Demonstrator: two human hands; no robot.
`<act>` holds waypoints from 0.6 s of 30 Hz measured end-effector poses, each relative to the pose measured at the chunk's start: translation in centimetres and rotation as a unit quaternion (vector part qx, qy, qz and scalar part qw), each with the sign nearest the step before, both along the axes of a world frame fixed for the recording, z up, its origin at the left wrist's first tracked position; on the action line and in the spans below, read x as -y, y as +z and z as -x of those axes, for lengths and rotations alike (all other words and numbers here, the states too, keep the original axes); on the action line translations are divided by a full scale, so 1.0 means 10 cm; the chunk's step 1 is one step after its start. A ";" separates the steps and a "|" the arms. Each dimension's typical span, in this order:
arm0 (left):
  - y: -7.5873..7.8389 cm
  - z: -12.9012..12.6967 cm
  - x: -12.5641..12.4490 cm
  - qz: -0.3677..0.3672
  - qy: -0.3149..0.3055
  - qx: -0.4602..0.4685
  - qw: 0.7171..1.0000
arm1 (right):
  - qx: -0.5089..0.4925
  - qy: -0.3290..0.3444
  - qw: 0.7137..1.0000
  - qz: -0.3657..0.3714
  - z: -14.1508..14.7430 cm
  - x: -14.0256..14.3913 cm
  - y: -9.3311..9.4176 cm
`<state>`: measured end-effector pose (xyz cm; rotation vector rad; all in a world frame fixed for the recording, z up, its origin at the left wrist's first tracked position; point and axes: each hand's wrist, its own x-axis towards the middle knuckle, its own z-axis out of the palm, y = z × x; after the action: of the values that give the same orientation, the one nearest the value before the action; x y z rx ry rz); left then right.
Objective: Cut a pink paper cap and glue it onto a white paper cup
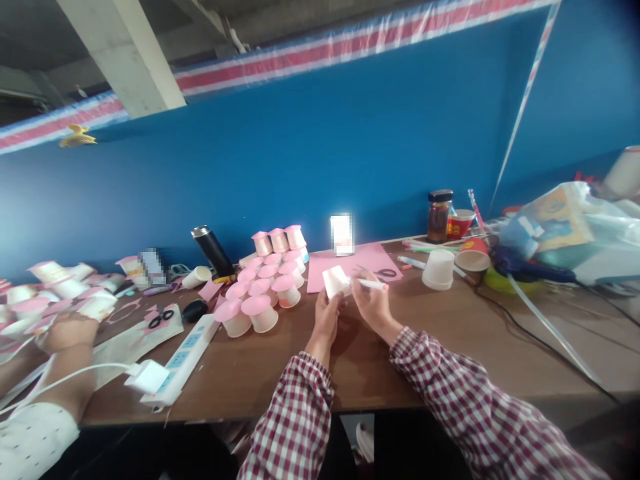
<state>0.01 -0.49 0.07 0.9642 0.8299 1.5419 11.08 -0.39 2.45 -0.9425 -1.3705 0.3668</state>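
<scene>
a co-worker's hand (67, 331) is cut off at the left edge (two pixelated patches hide details behind).

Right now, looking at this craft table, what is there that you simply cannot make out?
- Small white piece in the left hand: head view, too small and overexposed to identify.
- White pen in the right hand: tip colour too small to tell.
- Two pixelated patches, one against the wall, one at left: blurred out.
- Co-worker's hand: what it holds is lost among pink scraps.
- Plastic bag: contents hidden, cut by the right edge.
</scene>
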 end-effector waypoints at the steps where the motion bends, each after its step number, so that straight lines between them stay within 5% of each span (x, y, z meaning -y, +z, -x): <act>1: 0.00 0.00 0.00 0.002 0.002 -0.004 1.000 | 0.001 -0.001 1.000 0.000 0.00 0.00 0.00; 18: 0.03 0.00 0.03 0.006 0.006 -0.022 1.000 | 0.016 -0.006 1.000 0.001 -0.01 0.03 0.04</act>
<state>0.04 -0.77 0.35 0.9889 0.8766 1.5295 11.15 -0.65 2.83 -0.9610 -1.3939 0.3445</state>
